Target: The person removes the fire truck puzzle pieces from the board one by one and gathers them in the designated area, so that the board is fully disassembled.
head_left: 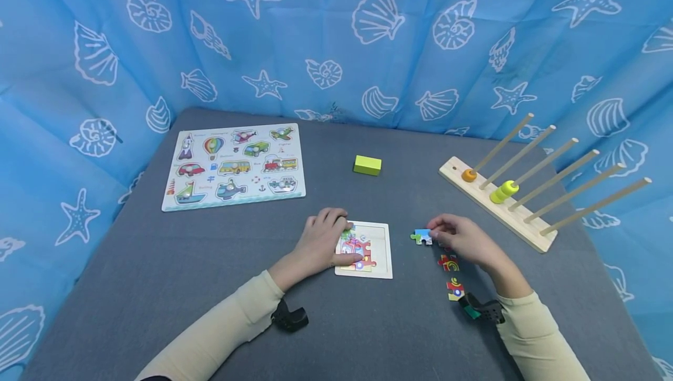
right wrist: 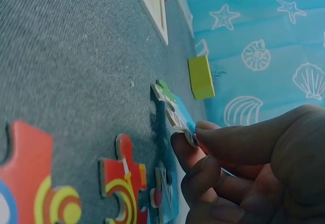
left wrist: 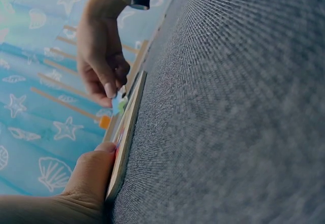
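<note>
My right hand pinches a blue and green jigsaw piece between thumb and fingertips. In the right wrist view this piece is tilted above the table, with its shadow beneath. My left hand rests on the left side of a square wooden puzzle tray, the thumb extended over the pieces. Joined pieces in red, pink and yellow fill the tray's left part; its right part shows bare wood. Loose red and yellow pieces lie below my right hand, and another piece is partly hidden by its fingers.
A white vehicle puzzle board lies at the back left. Behind the tray is a yellow-green block. At the right stands a wooden peg rack with upright rods, carrying orange and lime beads. A blue shell-patterned curtain hangs behind the table.
</note>
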Tool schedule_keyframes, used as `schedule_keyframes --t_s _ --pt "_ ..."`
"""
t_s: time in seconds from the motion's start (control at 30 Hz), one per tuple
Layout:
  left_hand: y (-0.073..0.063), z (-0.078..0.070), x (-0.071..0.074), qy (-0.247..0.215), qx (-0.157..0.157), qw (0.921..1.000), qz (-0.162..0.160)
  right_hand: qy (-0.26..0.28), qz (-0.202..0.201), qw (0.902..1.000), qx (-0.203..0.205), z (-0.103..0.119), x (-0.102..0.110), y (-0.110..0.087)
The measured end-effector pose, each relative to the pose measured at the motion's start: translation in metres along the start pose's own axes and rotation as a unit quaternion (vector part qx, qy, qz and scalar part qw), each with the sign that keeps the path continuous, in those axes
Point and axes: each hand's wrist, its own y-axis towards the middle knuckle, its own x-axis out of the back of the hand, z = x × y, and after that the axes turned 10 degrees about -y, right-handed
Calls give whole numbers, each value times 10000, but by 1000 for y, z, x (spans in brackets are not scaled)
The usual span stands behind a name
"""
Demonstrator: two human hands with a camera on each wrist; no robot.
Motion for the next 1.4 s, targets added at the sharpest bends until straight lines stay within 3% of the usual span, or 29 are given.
schedule_keyframes --t_s 0.43,0.9,1.4 --pt "-1 0 1 -86 -80 9999 -70 -538 -315 9981 -32 0 -6 1" --pt "1 1 -1 -59 37 10000 11 -1519 -548 9866 240 10 -10 3" --pt "-2 2 -2 -55 71 9998 187 -1589 -445 9859 281 12 -13 2"
